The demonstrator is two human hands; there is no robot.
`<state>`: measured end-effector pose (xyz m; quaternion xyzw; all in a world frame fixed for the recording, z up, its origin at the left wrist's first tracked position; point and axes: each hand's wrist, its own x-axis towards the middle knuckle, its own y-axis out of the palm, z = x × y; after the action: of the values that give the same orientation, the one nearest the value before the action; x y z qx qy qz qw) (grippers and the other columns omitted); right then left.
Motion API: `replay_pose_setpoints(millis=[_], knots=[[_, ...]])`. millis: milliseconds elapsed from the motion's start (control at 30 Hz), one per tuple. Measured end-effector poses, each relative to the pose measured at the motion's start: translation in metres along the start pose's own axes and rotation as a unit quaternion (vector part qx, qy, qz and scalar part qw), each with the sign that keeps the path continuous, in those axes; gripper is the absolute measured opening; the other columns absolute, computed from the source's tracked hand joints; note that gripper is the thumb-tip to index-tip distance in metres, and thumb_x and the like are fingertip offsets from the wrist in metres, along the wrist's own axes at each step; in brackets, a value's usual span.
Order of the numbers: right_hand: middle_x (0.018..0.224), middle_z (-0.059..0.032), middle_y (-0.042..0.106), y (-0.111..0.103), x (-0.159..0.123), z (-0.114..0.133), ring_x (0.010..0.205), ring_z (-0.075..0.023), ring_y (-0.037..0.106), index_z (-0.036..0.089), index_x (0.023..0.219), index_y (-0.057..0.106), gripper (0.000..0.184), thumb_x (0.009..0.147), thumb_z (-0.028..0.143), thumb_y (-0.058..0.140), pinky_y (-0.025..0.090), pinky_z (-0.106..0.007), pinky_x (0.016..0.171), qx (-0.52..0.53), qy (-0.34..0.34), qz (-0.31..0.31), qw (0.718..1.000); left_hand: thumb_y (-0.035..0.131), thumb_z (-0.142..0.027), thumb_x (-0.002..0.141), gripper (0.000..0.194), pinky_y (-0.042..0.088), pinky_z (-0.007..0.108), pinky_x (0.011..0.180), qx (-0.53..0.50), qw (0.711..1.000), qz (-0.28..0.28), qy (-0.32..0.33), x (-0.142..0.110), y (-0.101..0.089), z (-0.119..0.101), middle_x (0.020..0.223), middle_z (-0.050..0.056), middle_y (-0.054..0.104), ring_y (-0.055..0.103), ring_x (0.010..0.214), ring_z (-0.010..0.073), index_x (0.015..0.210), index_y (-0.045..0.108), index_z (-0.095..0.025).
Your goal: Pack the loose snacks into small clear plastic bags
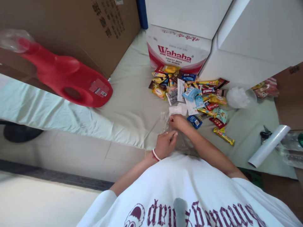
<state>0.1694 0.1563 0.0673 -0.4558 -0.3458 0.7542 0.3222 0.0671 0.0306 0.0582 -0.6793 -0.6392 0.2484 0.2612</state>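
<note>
My left hand (166,144), with a beaded bracelet at the wrist, is closed with thumb and fingers pinched together. Just beyond it, my right hand (179,122) is closed too, its fingertips turned towards the left. Thin clear plastic (163,120), which looks like a bag, shows at the fingers of both hands. Its outline is hard to make out against the cloth. A folded white packet (178,109) lies right past my right hand. Beyond that spreads a pile of small wrapped snacks (208,99) in yellow, blue, red and brown wrappers.
A white Wahaha carton (178,52) stands behind the pile. A large red jug (73,78) is at the left by a brown box (94,31). To the right are a clear bowl (251,97) with white contents, a plastic film roll (269,146) and clear bottles (292,142).
</note>
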Motion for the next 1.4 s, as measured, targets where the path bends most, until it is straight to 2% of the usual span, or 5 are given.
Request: replay_pose_setpoints(millis=[633, 800, 1000, 1200, 1400], knots=[[0.073, -0.0047, 0.064, -0.083, -0.084, -0.184, 0.060, -0.0154, 0.056, 0.020, 0.081, 0.064, 0.029, 0.086, 0.048, 0.068, 0.044, -0.030, 0.060, 0.224, 0.123, 0.023, 0.966, 0.051, -0.055, 0.098, 0.064, 0.043, 0.052, 0.099, 0.249, 0.968, 0.024, -0.031, 0.019, -0.014, 0.027, 0.134, 0.021, 0.061, 0.052, 0.123, 0.0386, 0.149, 0.052, -0.017], [0.102, -0.0156, 0.071, -0.087, -0.093, -0.131, 0.092, -0.0245, 0.065, 0.016, 0.108, 0.072, 0.025, 0.098, 0.036, 0.060, 0.050, -0.039, 0.086, 0.022, 0.038, -0.267, 0.963, 0.062, -0.069, 0.085, 0.090, 0.030, 0.061, 0.112, 0.248, 0.968, 0.048, 0.003, 0.011, -0.017, 0.030, 0.147, 0.024, 0.053, 0.043, 0.135, 0.0431, 0.153, 0.047, -0.011], [0.151, -0.0054, 0.057, -0.029, -0.109, -0.083, 0.123, -0.0270, 0.064, 0.028, 0.111, 0.079, 0.032, 0.083, 0.014, 0.072, 0.052, -0.037, 0.103, 0.001, -0.217, 0.044, 0.975, 0.066, -0.070, 0.081, 0.096, 0.003, 0.073, 0.121, 0.275, 0.957, 0.091, 0.028, 0.003, -0.032, 0.043, 0.163, 0.021, 0.040, 0.024, 0.154, 0.0444, 0.157, 0.041, -0.016], [0.128, -0.0129, 0.071, -0.053, -0.162, -0.182, 0.113, -0.0317, 0.067, 0.025, 0.079, 0.081, 0.031, 0.079, 0.000, 0.062, 0.052, -0.049, 0.103, -0.114, 0.000, 0.006, 0.993, 0.071, -0.053, 0.083, 0.089, 0.009, 0.076, 0.120, 0.245, 0.948, 0.196, 0.056, 0.016, -0.053, 0.065, 0.172, 0.014, 0.021, 0.017, 0.159, 0.0405, 0.161, 0.035, -0.028], [0.126, -0.0079, 0.070, -0.028, -0.148, -0.082, 0.120, -0.0307, 0.060, 0.027, 0.098, 0.079, 0.034, 0.087, 0.007, 0.054, 0.053, -0.046, 0.098, -0.084, -0.227, -0.069, 0.968, 0.074, -0.041, 0.081, 0.096, 0.015, 0.072, 0.121, 0.218, 0.947, 0.227, 0.062, 0.036, -0.064, 0.063, 0.173, 0.013, 0.020, 0.016, 0.160, 0.0380, 0.163, 0.025, -0.031]])
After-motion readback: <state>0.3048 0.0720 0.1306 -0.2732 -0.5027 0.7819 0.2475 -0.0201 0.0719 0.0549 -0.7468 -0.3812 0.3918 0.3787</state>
